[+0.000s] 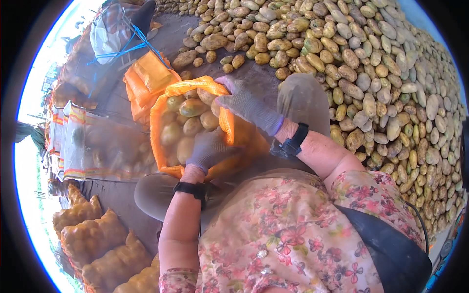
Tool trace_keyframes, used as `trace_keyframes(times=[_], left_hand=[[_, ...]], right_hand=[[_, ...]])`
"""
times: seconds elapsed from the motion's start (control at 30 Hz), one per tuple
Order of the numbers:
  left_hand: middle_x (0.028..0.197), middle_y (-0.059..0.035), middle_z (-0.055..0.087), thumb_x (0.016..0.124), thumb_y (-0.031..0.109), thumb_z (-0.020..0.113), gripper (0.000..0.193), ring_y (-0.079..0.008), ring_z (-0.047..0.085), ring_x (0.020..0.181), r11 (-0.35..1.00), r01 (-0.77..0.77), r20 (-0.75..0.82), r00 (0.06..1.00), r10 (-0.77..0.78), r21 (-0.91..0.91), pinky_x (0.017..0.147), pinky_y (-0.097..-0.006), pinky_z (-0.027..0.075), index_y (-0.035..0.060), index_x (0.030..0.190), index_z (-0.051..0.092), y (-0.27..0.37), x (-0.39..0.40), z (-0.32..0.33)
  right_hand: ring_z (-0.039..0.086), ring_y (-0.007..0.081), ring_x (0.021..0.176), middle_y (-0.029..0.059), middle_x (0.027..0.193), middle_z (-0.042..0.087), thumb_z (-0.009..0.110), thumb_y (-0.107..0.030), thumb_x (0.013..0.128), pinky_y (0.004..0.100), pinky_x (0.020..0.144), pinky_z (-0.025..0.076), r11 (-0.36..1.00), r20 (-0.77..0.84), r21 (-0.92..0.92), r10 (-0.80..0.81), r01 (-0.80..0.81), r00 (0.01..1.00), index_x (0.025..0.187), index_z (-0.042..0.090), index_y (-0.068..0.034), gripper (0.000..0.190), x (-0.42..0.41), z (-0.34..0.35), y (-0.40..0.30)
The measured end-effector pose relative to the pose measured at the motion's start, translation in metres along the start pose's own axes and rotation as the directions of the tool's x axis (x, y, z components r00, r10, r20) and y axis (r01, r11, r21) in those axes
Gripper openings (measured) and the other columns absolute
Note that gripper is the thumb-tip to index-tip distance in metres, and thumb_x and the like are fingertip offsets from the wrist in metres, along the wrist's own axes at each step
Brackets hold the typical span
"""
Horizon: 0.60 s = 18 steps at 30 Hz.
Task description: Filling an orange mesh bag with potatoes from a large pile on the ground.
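An orange mesh bag (pixel 157 146) stands with its mouth wide around several potatoes (pixel 192 126), between the person's bent legs. My right hand (pixel 249 106), in a grey knitted glove, grips the bag's rim at the upper right, thumb and fingers on either side of it. Gloved too, my left hand (pixel 210 148) lies at the near right part of the bag's mouth, against the potatoes and the rim; its fingertips are partly hidden, so its grip cannot be told. Folded orange mesh bags (pixel 146 82) lie just beyond the filled one.
A large heap of loose potatoes (pixel 351 73) spreads from the far side to the right. Filled mesh sacks (pixel 95 234) stand at the lower left. Clear plastic bags (pixel 106 146) lie on the left, and blue straps (pixel 121 51) with a white plastic bag (pixel 104 38) are beyond.
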<state>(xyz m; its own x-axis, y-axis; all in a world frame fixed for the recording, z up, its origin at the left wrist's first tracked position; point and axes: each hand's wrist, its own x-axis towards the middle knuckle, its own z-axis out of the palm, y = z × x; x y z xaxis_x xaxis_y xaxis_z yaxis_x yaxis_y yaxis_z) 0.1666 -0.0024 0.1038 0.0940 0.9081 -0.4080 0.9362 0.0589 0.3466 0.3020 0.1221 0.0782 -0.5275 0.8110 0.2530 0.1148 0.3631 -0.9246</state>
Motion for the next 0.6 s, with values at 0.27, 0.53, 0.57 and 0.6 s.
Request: trace_keyframes(times=[0.27, 0.53, 0.57, 0.6], left_hand=[[0.089, -0.0185, 0.070, 0.080, 0.032, 0.074, 0.035, -0.0410, 0.066, 0.087, 0.986, -0.004, -0.267, 0.963, -0.041, -0.166, 0.077, -0.0498, 0.051, 0.0053, 0.100, 0.066, -0.001, 0.004, 0.043], [0.091, -0.0191, 0.064, 0.078, 0.024, 0.074, 0.033, -0.0440, 0.060, 0.090, 0.997, -0.037, -0.364, 0.931, 0.012, -0.063, 0.081, -0.0518, 0.046, 0.0032, 0.101, 0.063, 0.001, 0.001, 0.054], [0.092, -0.0196, 0.064, 0.078, 0.024, 0.075, 0.034, -0.0446, 0.060, 0.092, 0.999, -0.034, -0.363, 0.932, 0.019, -0.033, 0.082, -0.0521, 0.045, 0.0029, 0.101, 0.063, 0.002, 0.002, 0.054], [0.095, -0.0207, 0.063, 0.077, 0.024, 0.075, 0.036, -0.0450, 0.059, 0.093, 0.999, -0.032, -0.408, 0.913, 0.016, -0.032, 0.084, -0.0529, 0.044, 0.0020, 0.103, 0.062, 0.000, 0.002, 0.060]], right_hand=[[0.070, 0.0342, 0.089, 0.0184, 0.105, 0.070, 0.068, -0.023, 0.081, 0.0453, 0.082, 0.055, 0.994, -0.033, -0.030, 0.100, -0.101, 0.994, 0.130, 0.058, -0.005, 0.053, -0.005, 0.003, -0.001], [0.068, 0.0363, 0.091, 0.0201, 0.105, 0.066, 0.071, -0.034, 0.091, 0.0456, 0.080, 0.054, 0.931, -0.114, -0.142, -0.352, 0.336, 0.929, 0.127, 0.059, -0.005, 0.047, -0.006, -0.073, -0.017], [0.069, 0.0359, 0.091, 0.0203, 0.104, 0.067, 0.070, -0.033, 0.091, 0.0450, 0.079, 0.054, 0.941, -0.122, -0.224, -0.284, 0.252, 0.951, 0.126, 0.059, -0.004, 0.046, -0.007, -0.101, -0.022], [0.069, 0.0356, 0.090, 0.0204, 0.104, 0.067, 0.069, -0.032, 0.092, 0.0444, 0.078, 0.055, 0.940, -0.129, -0.295, -0.218, 0.173, 0.967, 0.125, 0.059, -0.004, 0.045, -0.006, -0.125, -0.020]])
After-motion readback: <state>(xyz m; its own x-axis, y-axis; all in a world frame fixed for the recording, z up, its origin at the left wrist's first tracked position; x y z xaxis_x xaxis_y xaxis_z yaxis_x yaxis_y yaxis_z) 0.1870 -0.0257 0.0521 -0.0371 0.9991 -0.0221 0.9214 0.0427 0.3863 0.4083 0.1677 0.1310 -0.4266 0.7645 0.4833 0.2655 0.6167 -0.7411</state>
